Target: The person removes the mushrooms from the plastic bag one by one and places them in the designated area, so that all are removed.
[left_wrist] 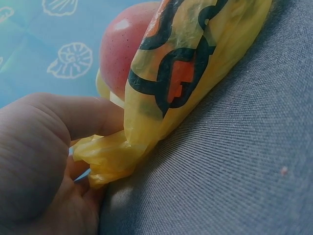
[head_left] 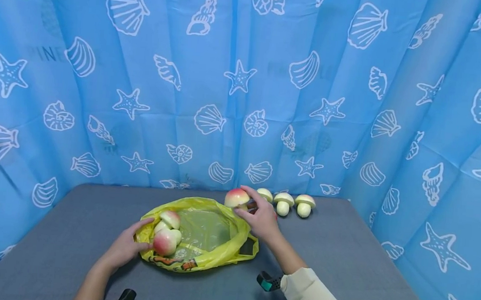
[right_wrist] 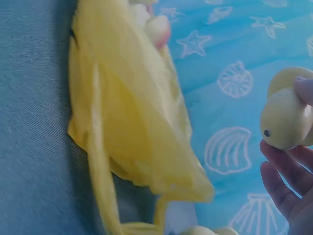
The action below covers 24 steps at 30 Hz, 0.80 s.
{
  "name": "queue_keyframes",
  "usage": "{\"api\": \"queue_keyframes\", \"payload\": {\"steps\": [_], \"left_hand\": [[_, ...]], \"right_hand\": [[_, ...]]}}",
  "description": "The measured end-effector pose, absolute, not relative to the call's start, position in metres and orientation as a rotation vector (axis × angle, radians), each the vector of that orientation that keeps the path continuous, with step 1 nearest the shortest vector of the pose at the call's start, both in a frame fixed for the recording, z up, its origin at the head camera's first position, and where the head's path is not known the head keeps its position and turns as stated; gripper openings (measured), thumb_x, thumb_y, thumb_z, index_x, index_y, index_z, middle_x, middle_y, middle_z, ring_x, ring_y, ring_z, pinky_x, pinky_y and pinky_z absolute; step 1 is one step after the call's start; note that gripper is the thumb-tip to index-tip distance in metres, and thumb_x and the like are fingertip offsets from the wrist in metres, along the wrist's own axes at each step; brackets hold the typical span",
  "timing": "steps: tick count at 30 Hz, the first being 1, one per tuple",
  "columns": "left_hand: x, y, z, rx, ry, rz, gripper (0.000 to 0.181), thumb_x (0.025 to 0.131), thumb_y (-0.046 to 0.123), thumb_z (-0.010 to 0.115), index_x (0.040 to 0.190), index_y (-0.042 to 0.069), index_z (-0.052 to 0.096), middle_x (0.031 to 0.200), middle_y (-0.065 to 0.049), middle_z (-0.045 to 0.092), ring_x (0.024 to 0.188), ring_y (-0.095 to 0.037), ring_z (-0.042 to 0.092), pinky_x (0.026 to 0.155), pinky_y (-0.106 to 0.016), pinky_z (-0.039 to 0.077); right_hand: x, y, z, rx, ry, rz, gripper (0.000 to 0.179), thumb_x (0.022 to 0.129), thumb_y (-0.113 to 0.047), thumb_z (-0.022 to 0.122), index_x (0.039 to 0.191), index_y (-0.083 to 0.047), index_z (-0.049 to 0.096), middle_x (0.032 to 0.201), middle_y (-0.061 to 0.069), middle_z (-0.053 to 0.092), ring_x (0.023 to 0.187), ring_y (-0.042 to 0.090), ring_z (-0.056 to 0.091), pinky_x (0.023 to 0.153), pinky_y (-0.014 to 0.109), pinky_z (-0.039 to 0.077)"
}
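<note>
Mushroom (head_left: 236,198) with a red-tinted cap is grasped between thumb and fingers of the right hand (head_left: 262,217) in the head view, at the far right rim of the yellow bag (head_left: 215,259). Two loose mushrooms (head_left: 164,244) are seen inside, at the left; three others (head_left: 304,205) are lined up on the counter (head_left: 316,269), one partly hidden.

In the left wrist view, the bag's edge is pinched by the left hand (left_wrist: 63,147); were that pinch loosened, the mouth could sag shut.

In the right wrist view, the smooth, rounded stem is held by fingertips, so it might be dropped outside if knocked against the rim. The handle loop (right_wrist: 100,166) could be snagged by the forearm.
</note>
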State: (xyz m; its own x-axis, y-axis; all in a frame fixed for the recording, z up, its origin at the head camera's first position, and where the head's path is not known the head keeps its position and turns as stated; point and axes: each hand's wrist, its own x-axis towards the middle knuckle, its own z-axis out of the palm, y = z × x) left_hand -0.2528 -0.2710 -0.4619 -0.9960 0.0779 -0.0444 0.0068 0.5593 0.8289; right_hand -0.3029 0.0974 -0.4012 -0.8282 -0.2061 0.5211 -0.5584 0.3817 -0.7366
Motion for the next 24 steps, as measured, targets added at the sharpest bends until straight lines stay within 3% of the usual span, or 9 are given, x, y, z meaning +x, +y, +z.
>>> {"api": "queue_keyframes", "payload": {"steps": [10, 18, 24], "left_hand": [[-0.254, -0.270, -0.461, 0.075, 2.706, 1.426, 0.076, 0.082, 0.013, 0.071, 0.149, 0.008, 0.036, 0.152, -0.031, 0.023, 0.137, -0.052, 0.019, 0.104, -0.070, 0.015], [-0.254, -0.272, -0.462, 0.055, 2.685, 1.436, 0.075, 0.082, 0.012, 0.069, 0.149, 0.008, 0.037, 0.152, -0.030, 0.023, 0.138, -0.051, 0.018, 0.105, -0.070, 0.015], [-0.253, -0.272, -0.462, 0.040, 2.687, 1.431, 0.075, 0.082, 0.012, 0.068, 0.149, 0.009, 0.036, 0.152, -0.030, 0.023, 0.137, -0.051, 0.018, 0.105, -0.070, 0.015]], "right_hand": [[-0.302, 0.128, -0.393, 0.526, -2.152, 1.357, 0.060, 0.077, -0.009, 0.080, 0.133, -0.009, 0.058, 0.106, 0.013, 0.066, 0.077, 0.027, 0.064, 0.063, 0.033, 0.052], [-0.304, 0.153, -0.396, 0.399, -2.160, 1.352, 0.060, 0.078, -0.008, 0.079, 0.133, -0.005, 0.057, 0.120, 0.016, 0.063, 0.086, 0.032, 0.066, 0.065, 0.032, 0.054], [-0.310, 0.169, -0.404, 0.275, -2.191, 1.314, 0.059, 0.078, -0.011, 0.081, 0.132, -0.006, 0.058, 0.121, 0.018, 0.062, 0.087, 0.033, 0.065, 0.072, 0.044, 0.054]]}}
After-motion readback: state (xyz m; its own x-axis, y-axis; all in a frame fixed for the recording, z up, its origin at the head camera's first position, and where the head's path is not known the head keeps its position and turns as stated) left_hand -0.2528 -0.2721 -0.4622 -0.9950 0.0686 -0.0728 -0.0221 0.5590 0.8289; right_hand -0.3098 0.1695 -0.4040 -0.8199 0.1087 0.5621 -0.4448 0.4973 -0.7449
